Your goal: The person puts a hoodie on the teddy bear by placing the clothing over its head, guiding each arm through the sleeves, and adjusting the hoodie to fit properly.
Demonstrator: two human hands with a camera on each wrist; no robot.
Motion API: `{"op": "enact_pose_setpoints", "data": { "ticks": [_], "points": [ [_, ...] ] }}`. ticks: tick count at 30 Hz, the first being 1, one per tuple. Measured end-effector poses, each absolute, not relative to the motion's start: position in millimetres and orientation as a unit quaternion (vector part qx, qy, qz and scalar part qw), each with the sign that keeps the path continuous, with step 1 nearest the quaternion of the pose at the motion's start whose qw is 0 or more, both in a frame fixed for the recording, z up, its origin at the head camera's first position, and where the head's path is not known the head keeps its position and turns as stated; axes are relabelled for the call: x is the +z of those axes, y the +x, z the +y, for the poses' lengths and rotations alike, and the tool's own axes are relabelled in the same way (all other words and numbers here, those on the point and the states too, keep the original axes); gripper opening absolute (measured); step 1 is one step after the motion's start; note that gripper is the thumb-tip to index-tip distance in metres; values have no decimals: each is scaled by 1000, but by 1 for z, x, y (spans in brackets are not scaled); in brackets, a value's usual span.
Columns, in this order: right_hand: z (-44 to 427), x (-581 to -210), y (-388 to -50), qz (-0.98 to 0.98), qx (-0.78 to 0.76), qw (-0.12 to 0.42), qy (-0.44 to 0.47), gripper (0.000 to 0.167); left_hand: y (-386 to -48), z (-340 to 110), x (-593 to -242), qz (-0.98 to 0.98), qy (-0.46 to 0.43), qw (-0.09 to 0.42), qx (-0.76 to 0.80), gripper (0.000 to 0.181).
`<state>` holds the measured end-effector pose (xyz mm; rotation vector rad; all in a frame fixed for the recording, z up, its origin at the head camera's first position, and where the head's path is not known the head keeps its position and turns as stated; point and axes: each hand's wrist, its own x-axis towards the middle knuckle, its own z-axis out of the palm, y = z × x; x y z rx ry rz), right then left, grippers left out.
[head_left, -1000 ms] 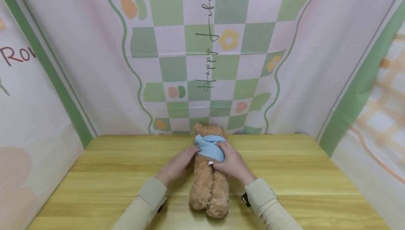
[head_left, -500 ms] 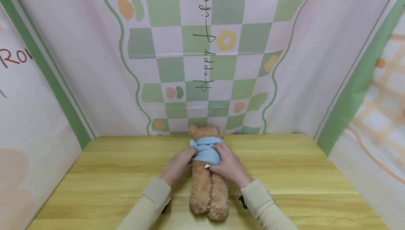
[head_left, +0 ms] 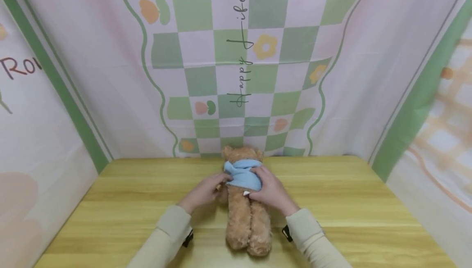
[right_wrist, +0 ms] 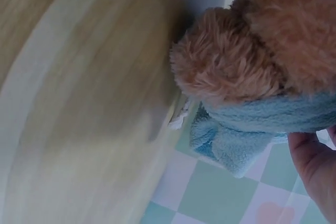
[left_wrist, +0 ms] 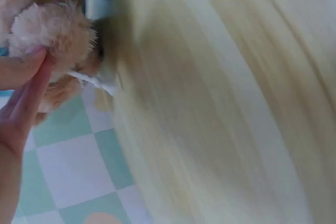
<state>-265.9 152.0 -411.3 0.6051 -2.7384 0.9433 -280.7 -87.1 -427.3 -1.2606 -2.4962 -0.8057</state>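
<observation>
A brown teddy bear (head_left: 239,219) lies on the table, head toward the backdrop, legs toward the near edge. Around its upper body is a light blue cloth (head_left: 245,178), with a small white tag (head_left: 246,193) just below. At the bear's left side, my left hand (head_left: 203,192) pinches a furry arm (left_wrist: 52,32) between thumb and fingers, seen closer in the left wrist view. My right hand (head_left: 272,191) grips the opposite side of the body, fingers on the cloth and thumb near the tag. The right wrist view shows only part of that hand (right_wrist: 317,166) against the cloth.
The wooden table (head_left: 332,202) extends to both sides of the bear. Behind it hangs a green and white checked backdrop (head_left: 267,5), which the bear's head nearly meets or touches. Printed fabric hangs at left and right.
My left hand has moved a little outward to the left, off the cloth and onto the arm. The bear's legs have swung slightly right. My right hand keeps its hold.
</observation>
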Motion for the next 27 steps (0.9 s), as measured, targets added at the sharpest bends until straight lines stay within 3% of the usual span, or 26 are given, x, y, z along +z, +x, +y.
{"op": "enact_pose_setpoints", "data": {
  "ticks": [6,17,24,27],
  "points": [
    [147,-409,-264,-915,339,97,195,60,-284,-82,-432,-878,-407,188,-164,36],
    [142,-410,-263,-915,351,100,175,57,-281,-74,-432,-883,-390,224,-135,38],
    [140,-412,-260,-914,352,122,162,59,-278,-67,-442,-872,-341,291,-195,28],
    [139,-414,-258,-919,334,129,166,65,-277,-68,-444,-879,-331,275,-207,28]
  ]
}}
